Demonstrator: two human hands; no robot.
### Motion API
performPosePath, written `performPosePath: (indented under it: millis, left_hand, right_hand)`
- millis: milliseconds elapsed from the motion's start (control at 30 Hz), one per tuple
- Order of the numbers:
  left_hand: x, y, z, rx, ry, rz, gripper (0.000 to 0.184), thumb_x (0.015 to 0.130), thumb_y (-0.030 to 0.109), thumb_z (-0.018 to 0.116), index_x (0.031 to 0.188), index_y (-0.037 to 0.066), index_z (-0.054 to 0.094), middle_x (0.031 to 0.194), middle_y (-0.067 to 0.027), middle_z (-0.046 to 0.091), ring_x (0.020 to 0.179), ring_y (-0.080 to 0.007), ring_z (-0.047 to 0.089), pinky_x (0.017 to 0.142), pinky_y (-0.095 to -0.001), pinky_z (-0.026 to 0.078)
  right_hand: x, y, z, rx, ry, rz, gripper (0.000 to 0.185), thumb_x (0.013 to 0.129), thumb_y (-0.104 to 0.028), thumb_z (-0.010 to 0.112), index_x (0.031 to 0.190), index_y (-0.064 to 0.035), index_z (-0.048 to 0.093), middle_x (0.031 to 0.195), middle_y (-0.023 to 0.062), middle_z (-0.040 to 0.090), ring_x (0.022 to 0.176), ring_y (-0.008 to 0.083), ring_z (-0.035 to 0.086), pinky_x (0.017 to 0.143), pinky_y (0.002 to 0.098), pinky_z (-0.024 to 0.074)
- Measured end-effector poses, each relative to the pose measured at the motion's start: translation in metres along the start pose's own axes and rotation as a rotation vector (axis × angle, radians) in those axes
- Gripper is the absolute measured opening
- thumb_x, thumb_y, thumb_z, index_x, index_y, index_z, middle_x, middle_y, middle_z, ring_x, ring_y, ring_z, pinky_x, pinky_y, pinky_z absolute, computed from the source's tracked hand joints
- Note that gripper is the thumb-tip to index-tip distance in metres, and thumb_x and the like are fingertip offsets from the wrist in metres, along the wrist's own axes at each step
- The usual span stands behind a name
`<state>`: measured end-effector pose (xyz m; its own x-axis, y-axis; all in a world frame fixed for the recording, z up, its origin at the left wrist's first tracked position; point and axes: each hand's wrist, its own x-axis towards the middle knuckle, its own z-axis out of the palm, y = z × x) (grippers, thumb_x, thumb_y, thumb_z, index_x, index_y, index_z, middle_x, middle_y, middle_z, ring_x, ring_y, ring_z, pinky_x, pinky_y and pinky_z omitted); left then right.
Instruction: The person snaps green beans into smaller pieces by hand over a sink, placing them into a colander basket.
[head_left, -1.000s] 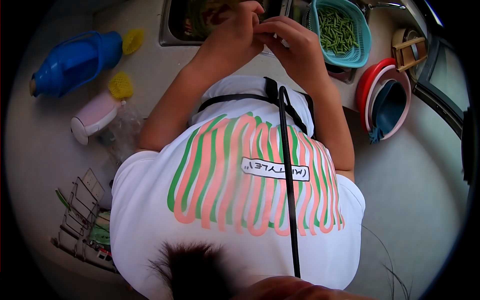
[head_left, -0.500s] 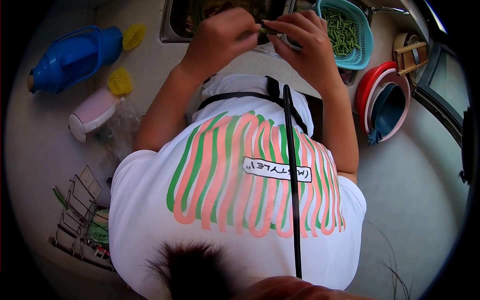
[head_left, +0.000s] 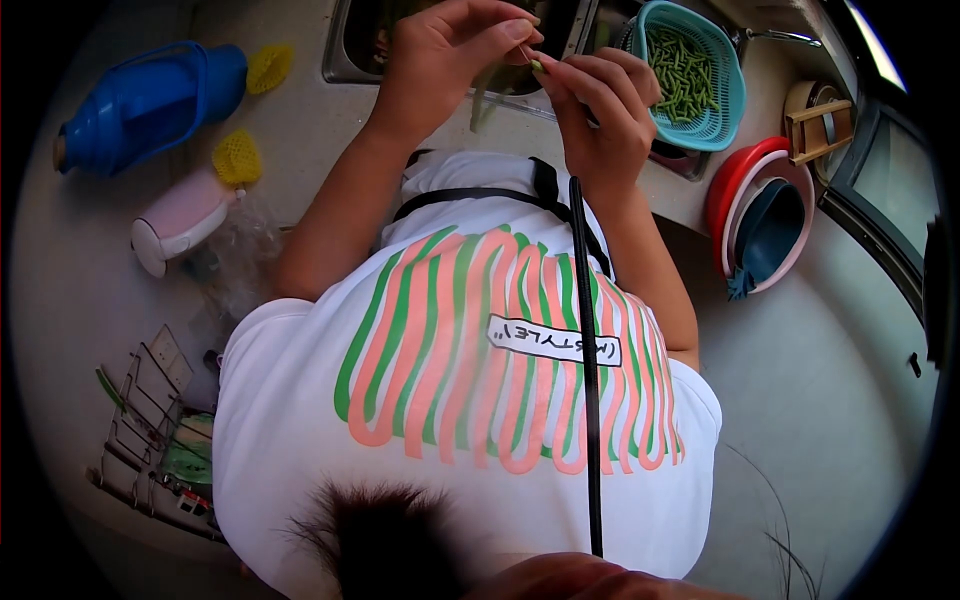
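My left hand (head_left: 450, 60) is over the sink's front edge, thumb and forefinger pinched near a thin strand at the bean tip. From beneath its fingers a long green bean (head_left: 480, 108) hangs down, slightly blurred. My right hand (head_left: 605, 105) is closed, its fingertips pinching a small green bean end (head_left: 538, 66). Both hands' fingertips nearly meet there. Beside my right hand stands a turquoise basket (head_left: 734, 105) holding many cut green bean pieces (head_left: 683, 75). Behind my left hand lies the metal sink (head_left: 345, 75), its contents mostly hidden.
A blue thermos (head_left: 140, 115), yellow scrubbers (head_left: 268, 69) and a pink-and-white kettle (head_left: 180, 222) are at left, above a wire rack (head_left: 140, 430). Right are nested red and pink basins (head_left: 722, 190), a dark blue bowl (head_left: 770, 232), a wooden-framed utensil (head_left: 820, 130) and a window frame (head_left: 875, 205).
My hands have tilted and drawn slightly apart, with a thin strand now between them. A long bean now hangs below my left hand. My right hand has shifted down and left, exposing more of the basket.
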<state>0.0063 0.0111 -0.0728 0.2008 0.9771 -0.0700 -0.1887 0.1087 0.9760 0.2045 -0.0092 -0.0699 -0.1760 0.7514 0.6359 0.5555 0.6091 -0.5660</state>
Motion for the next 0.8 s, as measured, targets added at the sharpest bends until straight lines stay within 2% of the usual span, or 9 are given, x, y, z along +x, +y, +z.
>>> performPosePath:
  millis: [67,100,200,333,367,467,667,700,800]
  left_hand:
    - [0.002,0.008,0.006,-0.127,0.046,-0.098,0.018,0.107,0.009,0.055,0.123,0.001,0.058,0.106,-0.0090,0.070,0.096,-0.0153,0.069,0.089,-0.0283,0.055]
    - [0.003,0.000,0.005,-0.126,0.065,-0.024,0.023,0.107,0.020,0.059,0.121,0.002,0.059,0.102,-0.0064,0.070,0.090,-0.0136,0.069,0.087,-0.0276,0.056]
    - [0.006,-0.005,-0.002,-0.163,0.119,0.067,0.023,0.106,0.016,0.060,0.123,0.001,0.059,0.103,-0.0071,0.070,0.093,-0.0139,0.069,0.088,-0.0276,0.056]
    - [-0.003,0.011,-0.007,0.154,0.068,0.039,0.023,0.101,0.022,0.067,0.112,0.002,0.072,0.102,-0.0048,0.073,0.096,-0.0118,0.069,0.087,-0.0260,0.055]
    - [-0.002,0.010,-0.005,0.198,-0.051,0.030,0.027,0.101,0.026,0.067,0.115,0.002,0.072,0.104,-0.0038,0.071,0.098,-0.0104,0.067,0.086,-0.0244,0.054]
    - [-0.005,0.014,0.006,0.253,-0.121,-0.028,0.025,0.100,0.021,0.070,0.113,0.001,0.073,0.100,-0.0033,0.073,0.090,-0.0079,0.067,0.080,-0.0220,0.053]
    - [-0.006,0.016,0.007,0.559,-0.022,0.106,0.020,0.097,0.016,0.073,0.111,0.002,0.075,0.096,-0.0028,0.075,0.084,-0.0071,0.067,0.074,-0.0219,0.053]
    - [-0.007,0.017,0.008,0.575,-0.019,0.096,0.020,0.097,0.016,0.073,0.110,0.002,0.075,0.096,-0.0026,0.075,0.084,-0.0072,0.067,0.074,-0.0221,0.053]
    - [-0.009,0.018,0.011,0.595,-0.014,0.085,0.019,0.097,0.016,0.073,0.110,0.002,0.075,0.096,-0.0026,0.075,0.084,-0.0075,0.067,0.074,-0.0225,0.053]
  right_hand:
    - [-0.004,-0.003,0.000,0.111,-0.028,0.140,0.018,0.081,-0.005,0.081,0.098,-0.0097,0.079,0.094,0.0017,0.073,0.095,0.0216,0.063,0.087,0.0344,0.0395]
    - [-0.009,0.002,-0.001,0.160,-0.052,0.194,0.018,0.082,-0.005,0.081,0.099,-0.0073,0.079,0.095,0.0035,0.074,0.096,0.0231,0.063,0.086,0.0325,0.0429]
    - [-0.012,0.000,-0.004,0.297,-0.072,0.347,0.017,0.083,-0.004,0.080,0.100,-0.0065,0.079,0.093,0.0033,0.074,0.096,0.0228,0.063,0.086,0.0334,0.0441]
    - [-0.009,-0.004,-0.008,0.528,-0.042,0.504,0.018,0.089,-0.002,0.076,0.107,-0.0032,0.078,0.106,0.0067,0.070,0.102,0.0189,0.061,0.087,0.0293,0.0477]
    - [-0.008,-0.004,-0.008,0.593,-0.028,0.547,0.018,0.091,-0.002,0.075,0.109,-0.0026,0.078,0.108,0.0073,0.069,0.103,0.0182,0.061,0.088,0.0285,0.0481]
    - [-0.004,-0.004,-0.009,0.584,-0.028,0.554,0.019,0.089,-0.001,0.076,0.108,-0.0038,0.078,0.108,0.0065,0.070,0.103,0.0195,0.061,0.087,0.0289,0.0484]
    - [0.011,0.004,-0.012,-0.021,-0.151,0.109,0.027,0.085,-0.001,0.077,0.111,-0.0111,0.078,0.108,0.0050,0.070,0.099,0.0238,0.063,0.081,0.0321,0.0533]
    - [0.012,0.002,-0.009,0.070,-0.136,0.118,0.028,0.086,0.000,0.077,0.111,-0.0114,0.077,0.106,0.0058,0.070,0.089,0.0235,0.067,0.073,0.0310,0.0559]
    - [0.011,0.002,-0.008,0.110,-0.159,0.114,0.025,0.086,0.001,0.076,0.109,-0.0095,0.077,0.103,0.0069,0.071,0.081,0.0236,0.070,0.068,0.0284,0.0569]
